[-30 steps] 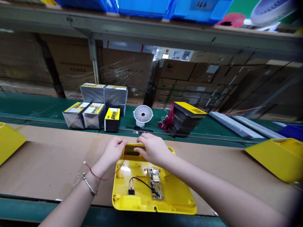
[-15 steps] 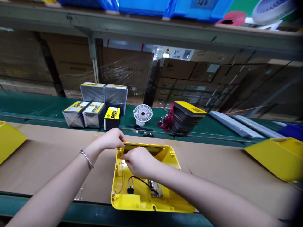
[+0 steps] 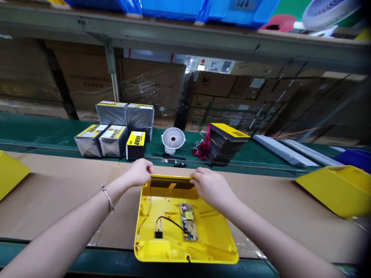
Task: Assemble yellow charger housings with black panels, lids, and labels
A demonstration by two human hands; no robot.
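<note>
A yellow plastic housing (image 3: 208, 239) lies open side up in front of me on the cardboard-covered bench. Inside it are a circuit board (image 3: 188, 222), a black socket (image 3: 158, 234) joined to the board by dark wires, and a thin wire along the left wall. A dark strip (image 3: 162, 183) lines the far wall. My left hand (image 3: 140, 172) pinches the housing's far left corner, fingers closed. With fingers closed over the far rim, my right hand (image 3: 210, 185) grips it right of the middle; its fingertips are partly hidden behind the rim.
More yellow housings stand at the left (image 3: 11, 173) and right (image 3: 339, 189). Beyond the cardboard (image 3: 72, 189) are wrapped stacks of cards (image 3: 113, 141), a small white fan (image 3: 173, 139), red cords (image 3: 204, 144) and a dark card stack (image 3: 226, 146). Blue bins (image 3: 174, 9) sit on the overhead shelf.
My right hand has moved from inside the housing's far left corner rightward to the far rim, uncovering the circuit board. My left hand stays at the corner.
</note>
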